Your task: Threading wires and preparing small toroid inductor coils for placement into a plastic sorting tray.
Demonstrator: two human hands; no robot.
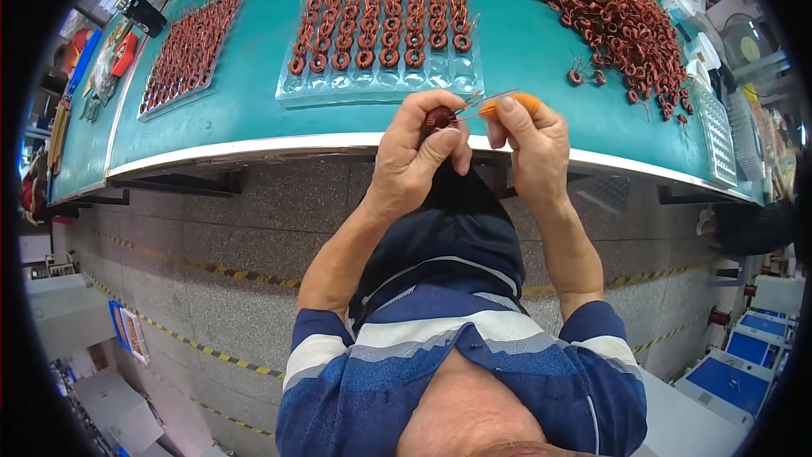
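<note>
Just over the table's front edge, my left hand (406, 165) pinches a dark red, copper-wound toroidal coil (441, 118) between thumb and fingers. Thin wire leads stick out of the coil toward the right. Beside it, my right hand (541, 148) is closed round an orange-handled tool (526, 101), its thumb along the handle. The tool's front end is close to the wire leads; its tip is too small to make out. Behind my hands, a clear plastic tray (292, 91) carries rows of similar coils with leads upward, and its nearest pockets hold none.
The green-topped table (237, 106) has a pale front edge. A large loose heap of coils (605, 21) lies at the right, with a few strays near it. Another filled tray (190, 51) and a black cylinder (141, 13) stand left. An empty tray (717, 135) lies far right.
</note>
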